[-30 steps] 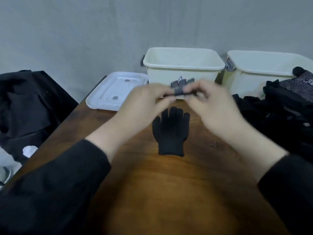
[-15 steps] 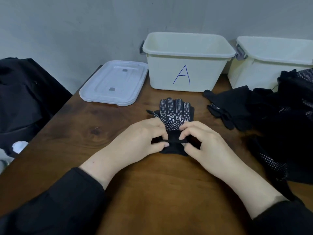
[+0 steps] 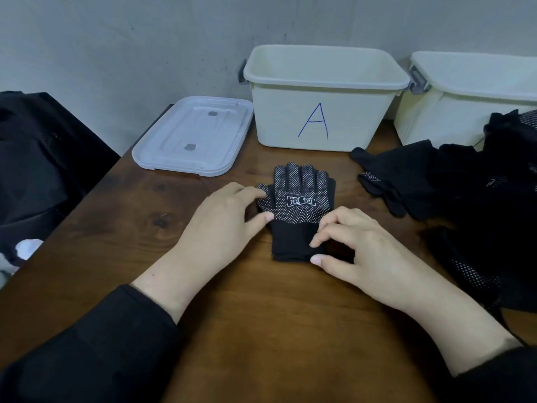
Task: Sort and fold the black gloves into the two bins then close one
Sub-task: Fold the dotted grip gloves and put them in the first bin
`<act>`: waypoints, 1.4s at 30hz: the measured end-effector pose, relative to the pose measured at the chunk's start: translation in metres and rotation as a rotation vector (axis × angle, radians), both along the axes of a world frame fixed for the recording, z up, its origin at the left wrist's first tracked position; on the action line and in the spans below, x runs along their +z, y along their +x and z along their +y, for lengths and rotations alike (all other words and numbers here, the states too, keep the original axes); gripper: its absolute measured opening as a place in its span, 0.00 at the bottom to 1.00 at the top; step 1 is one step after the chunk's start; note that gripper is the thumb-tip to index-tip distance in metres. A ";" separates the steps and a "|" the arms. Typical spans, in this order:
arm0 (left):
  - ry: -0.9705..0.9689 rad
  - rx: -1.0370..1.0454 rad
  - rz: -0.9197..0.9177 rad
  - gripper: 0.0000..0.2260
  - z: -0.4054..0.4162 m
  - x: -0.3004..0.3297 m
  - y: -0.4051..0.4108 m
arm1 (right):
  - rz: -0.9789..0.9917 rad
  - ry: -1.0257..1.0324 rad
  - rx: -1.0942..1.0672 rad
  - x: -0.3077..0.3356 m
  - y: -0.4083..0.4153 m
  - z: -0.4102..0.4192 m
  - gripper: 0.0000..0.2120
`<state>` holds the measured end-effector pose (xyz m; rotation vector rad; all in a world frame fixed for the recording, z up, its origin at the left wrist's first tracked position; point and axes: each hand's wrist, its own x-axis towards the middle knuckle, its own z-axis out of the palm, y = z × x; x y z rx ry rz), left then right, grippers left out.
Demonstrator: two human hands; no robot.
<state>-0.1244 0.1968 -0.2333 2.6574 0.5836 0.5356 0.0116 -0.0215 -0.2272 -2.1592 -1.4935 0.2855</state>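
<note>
A black glove with white grip dots and a white printed label (image 3: 302, 196) lies flat on the wooden table, fingers pointing toward bin A (image 3: 319, 82). A second glove seems to lie under it, mostly hidden. My left hand (image 3: 223, 225) rests at the glove's left side, with a fingertip touching the glove's thumb and my own thumb at the palm edge. My right hand (image 3: 351, 245) has curled fingers and pinches the lower right corner of the plain black cuff. A second cream bin (image 3: 470, 82) stands open at the right.
A white bin lid (image 3: 191, 135) lies flat left of bin A. A heap of black gloves (image 3: 436, 181) covers the table's right side, in front of the second bin. Dark clothing (image 3: 37, 158) sits beyond the table's left edge.
The dotted glove, held up in both hands a second ago, now lies on the plain black glove on the table. My left hand has moved from the cuff to the glove's thumb side.
</note>
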 end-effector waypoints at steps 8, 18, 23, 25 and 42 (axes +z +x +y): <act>-0.222 -0.055 -0.044 0.14 0.003 -0.001 0.018 | 0.000 0.018 -0.017 -0.001 -0.002 0.003 0.07; -0.125 -0.094 -0.073 0.08 0.002 0.002 0.012 | -0.024 -0.036 0.026 0.005 -0.001 0.000 0.10; -0.005 -0.450 0.064 0.13 -0.005 0.008 -0.002 | -0.013 -0.089 0.051 0.008 -0.002 -0.001 0.12; 0.018 -0.480 0.155 0.15 -0.005 0.008 -0.003 | -0.073 -0.063 0.036 0.005 -0.003 0.000 0.10; -0.125 -0.420 0.049 0.04 -0.014 0.013 -0.001 | -0.128 0.063 -0.011 -0.004 -0.006 0.007 0.09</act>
